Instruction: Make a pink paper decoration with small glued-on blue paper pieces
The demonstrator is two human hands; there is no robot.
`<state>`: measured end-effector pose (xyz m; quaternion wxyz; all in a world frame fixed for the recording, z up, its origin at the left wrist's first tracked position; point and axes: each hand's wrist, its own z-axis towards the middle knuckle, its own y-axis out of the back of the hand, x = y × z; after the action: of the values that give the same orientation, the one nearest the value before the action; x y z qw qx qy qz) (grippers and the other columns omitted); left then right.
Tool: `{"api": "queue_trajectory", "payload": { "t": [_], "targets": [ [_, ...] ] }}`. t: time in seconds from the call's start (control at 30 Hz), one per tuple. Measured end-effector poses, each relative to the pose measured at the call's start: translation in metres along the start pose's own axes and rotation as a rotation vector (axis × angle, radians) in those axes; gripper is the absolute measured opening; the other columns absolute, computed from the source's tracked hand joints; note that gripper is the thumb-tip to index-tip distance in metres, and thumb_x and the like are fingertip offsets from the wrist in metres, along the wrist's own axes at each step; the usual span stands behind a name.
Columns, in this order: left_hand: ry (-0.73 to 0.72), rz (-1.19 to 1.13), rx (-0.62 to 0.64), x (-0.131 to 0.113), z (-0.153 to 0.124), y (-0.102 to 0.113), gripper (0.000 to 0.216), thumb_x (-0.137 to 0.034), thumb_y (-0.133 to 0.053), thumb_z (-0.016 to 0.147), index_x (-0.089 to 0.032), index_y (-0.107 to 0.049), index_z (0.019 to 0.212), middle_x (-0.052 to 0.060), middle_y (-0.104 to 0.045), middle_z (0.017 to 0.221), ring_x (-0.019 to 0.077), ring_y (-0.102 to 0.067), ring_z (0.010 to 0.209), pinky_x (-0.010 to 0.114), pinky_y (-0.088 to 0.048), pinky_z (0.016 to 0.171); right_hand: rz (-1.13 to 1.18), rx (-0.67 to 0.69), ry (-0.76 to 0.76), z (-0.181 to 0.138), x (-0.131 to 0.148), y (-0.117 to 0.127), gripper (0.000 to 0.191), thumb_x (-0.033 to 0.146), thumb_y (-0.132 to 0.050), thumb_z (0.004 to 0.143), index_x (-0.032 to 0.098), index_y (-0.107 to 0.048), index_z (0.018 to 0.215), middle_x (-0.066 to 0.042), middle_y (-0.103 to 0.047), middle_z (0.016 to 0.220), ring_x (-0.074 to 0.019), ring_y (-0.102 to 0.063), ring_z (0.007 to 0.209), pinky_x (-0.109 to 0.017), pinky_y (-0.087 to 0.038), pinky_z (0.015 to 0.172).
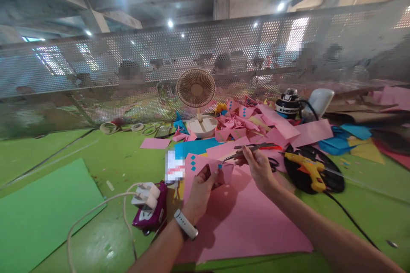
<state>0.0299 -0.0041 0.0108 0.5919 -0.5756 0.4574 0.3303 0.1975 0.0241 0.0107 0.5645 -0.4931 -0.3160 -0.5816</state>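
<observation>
My left hand (200, 192), with a pale watch band at the wrist, pinches a small pink paper piece (226, 175) over a large pink sheet (259, 222). Closed around metal tweezers (229, 157), my right hand (261, 169) is held to the right of it. The tweezers' tips are at a small blue paper diamond (220, 166) beside my left fingertips; whether they grip it I cannot tell. Just behind my left hand, a pink paper bears several blue diamonds (193, 163) in a column. Black scissor handles (273, 164) show partly behind my right wrist.
A yellow glue gun (309, 170) rests on a black round plate (335, 179) at right. At left are a purple power strip (150, 209) with cables and a green sheet (54, 213). Behind stand a fan (196, 88), piled pink pieces (238, 123) and a perforated metal partition (105, 68).
</observation>
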Motion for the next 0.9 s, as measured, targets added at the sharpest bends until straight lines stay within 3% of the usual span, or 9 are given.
{"api": "queue_trajectory", "payload": {
  "t": [0.2,0.37,0.57,0.9],
  "targets": [
    [0.019,0.006,0.004,-0.002,0.000,0.000,0.032,-0.033,-0.072,0.068,-0.016,-0.062,0.093,0.000,-0.060,0.072,0.0130,-0.057,0.066,0.027,-0.049,0.066,-0.032,0.012,0.017,0.000,-0.001,0.001,0.038,0.053,-0.053,0.080,0.015,-0.057,0.076,-0.004,-0.066,0.063,-0.0154,-0.063,0.053,-0.025,-0.050,0.049],
    [0.026,0.028,0.008,-0.003,0.000,0.001,0.034,-0.035,-0.072,0.068,-0.016,-0.062,0.095,0.003,-0.064,0.082,0.0142,-0.058,0.071,0.027,-0.050,0.067,-0.063,0.007,0.034,0.000,0.002,-0.001,0.038,0.053,-0.052,0.081,0.016,-0.056,0.076,-0.003,-0.065,0.058,-0.0152,-0.063,0.051,-0.025,-0.051,0.049],
    [0.008,0.031,0.002,-0.002,-0.001,0.000,0.031,-0.035,-0.072,0.068,-0.016,-0.063,0.091,0.001,-0.062,0.074,0.0107,-0.054,0.063,0.027,-0.049,0.068,-0.159,0.016,0.096,-0.002,0.006,0.001,0.039,0.052,-0.049,0.083,0.016,-0.057,0.073,-0.003,-0.064,0.058,-0.0149,-0.062,0.052,-0.025,-0.051,0.052],
    [0.016,0.033,0.012,-0.004,-0.002,0.000,0.034,-0.036,-0.072,0.068,-0.015,-0.063,0.094,0.005,-0.065,0.085,0.0132,-0.059,0.072,0.026,-0.049,0.068,-0.161,-0.006,0.129,-0.006,0.011,-0.001,0.037,0.048,-0.050,0.083,0.015,-0.059,0.072,-0.004,-0.065,0.060,-0.0150,-0.062,0.053,-0.025,-0.050,0.052]
  ]
}}
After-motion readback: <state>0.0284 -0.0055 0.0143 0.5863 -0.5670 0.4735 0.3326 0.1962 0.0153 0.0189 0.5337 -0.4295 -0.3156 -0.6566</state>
